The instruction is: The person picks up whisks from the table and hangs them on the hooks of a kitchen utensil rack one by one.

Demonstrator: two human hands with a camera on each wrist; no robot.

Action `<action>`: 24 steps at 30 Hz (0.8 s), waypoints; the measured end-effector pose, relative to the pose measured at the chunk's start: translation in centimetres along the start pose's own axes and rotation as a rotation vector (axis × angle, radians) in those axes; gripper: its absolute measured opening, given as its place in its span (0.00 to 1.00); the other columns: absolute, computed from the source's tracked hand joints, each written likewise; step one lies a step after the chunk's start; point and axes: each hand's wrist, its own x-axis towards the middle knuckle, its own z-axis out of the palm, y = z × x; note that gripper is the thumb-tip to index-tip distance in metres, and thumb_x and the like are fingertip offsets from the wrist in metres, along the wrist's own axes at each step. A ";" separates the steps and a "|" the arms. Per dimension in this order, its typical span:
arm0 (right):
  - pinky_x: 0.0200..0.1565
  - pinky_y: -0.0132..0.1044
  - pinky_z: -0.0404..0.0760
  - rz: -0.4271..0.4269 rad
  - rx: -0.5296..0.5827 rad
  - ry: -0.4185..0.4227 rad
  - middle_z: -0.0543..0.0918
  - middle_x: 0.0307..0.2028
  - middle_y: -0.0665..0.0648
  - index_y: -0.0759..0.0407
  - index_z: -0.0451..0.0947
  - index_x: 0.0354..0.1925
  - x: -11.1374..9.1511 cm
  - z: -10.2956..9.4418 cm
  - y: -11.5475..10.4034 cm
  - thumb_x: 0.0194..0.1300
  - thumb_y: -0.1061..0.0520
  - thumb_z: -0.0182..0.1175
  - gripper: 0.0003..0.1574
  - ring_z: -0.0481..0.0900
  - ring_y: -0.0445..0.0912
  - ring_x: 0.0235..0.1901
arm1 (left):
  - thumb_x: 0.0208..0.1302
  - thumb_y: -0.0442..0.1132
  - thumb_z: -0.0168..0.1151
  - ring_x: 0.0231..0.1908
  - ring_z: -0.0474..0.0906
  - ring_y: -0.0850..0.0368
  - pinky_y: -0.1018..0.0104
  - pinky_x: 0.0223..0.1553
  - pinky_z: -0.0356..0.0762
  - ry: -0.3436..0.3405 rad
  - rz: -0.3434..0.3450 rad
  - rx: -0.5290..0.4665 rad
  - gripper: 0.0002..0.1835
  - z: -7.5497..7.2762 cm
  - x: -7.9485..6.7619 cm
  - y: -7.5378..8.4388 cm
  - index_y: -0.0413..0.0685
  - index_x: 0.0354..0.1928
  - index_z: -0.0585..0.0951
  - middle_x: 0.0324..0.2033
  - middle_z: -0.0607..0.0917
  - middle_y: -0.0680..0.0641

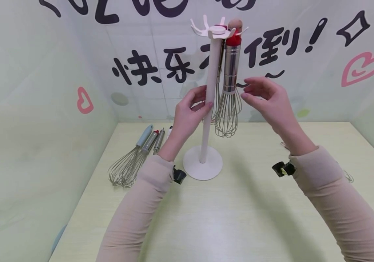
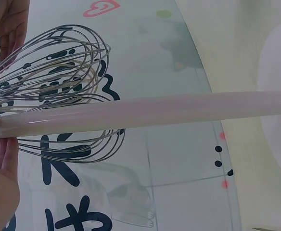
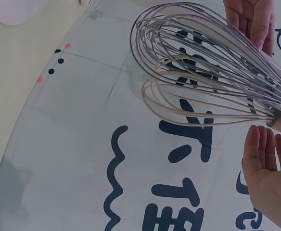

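Note:
A white stand with a ring of hooks (image 1: 218,30) on top and a round base (image 1: 203,171) stands on the table. My left hand (image 1: 190,112) grips its white pole (image 1: 210,76), thumb in front and fingers behind. From the hooks hangs a steel-handled whisk (image 1: 231,65) with a red collar, its wires downward. A wooden handle end shows just above it, and more whisk wires hang behind the pole, partly hidden. Beside the steel handle my right hand (image 1: 269,100) hovers with loosely bent fingers, holding nothing. The right wrist view shows the hanging whisk wires (image 3: 198,53) near that hand (image 3: 270,178).
At the left of the table lie several whisks, including a blue-handled whisk (image 1: 144,136) and a steel one with a red tip (image 1: 150,142). Wire loops (image 1: 349,177) show past my right sleeve. A printed backdrop (image 1: 160,105) rises behind the table.

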 end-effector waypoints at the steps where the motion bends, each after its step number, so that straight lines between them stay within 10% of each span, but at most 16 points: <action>1: 0.42 0.18 0.78 0.006 -0.004 0.000 0.81 0.37 0.39 0.58 0.76 0.56 0.0 -0.2 0.1 0.62 0.60 0.63 0.23 0.79 0.35 0.41 | 0.60 0.27 0.61 0.55 0.78 0.46 0.71 0.56 0.80 -0.002 -0.003 -0.002 0.25 0.0 0.0 0.0 0.35 0.61 0.72 0.55 0.78 0.35; 24: 0.40 0.13 0.77 0.181 -0.185 0.049 0.77 0.35 0.31 0.50 0.75 0.55 -1.2 -6.4 6.5 0.66 0.53 0.59 0.19 0.77 0.26 0.36 | 0.61 0.27 0.62 0.54 0.78 0.46 0.71 0.55 0.80 -0.015 -0.021 0.033 0.25 0.0 0.1 0.0 0.35 0.61 0.72 0.55 0.79 0.36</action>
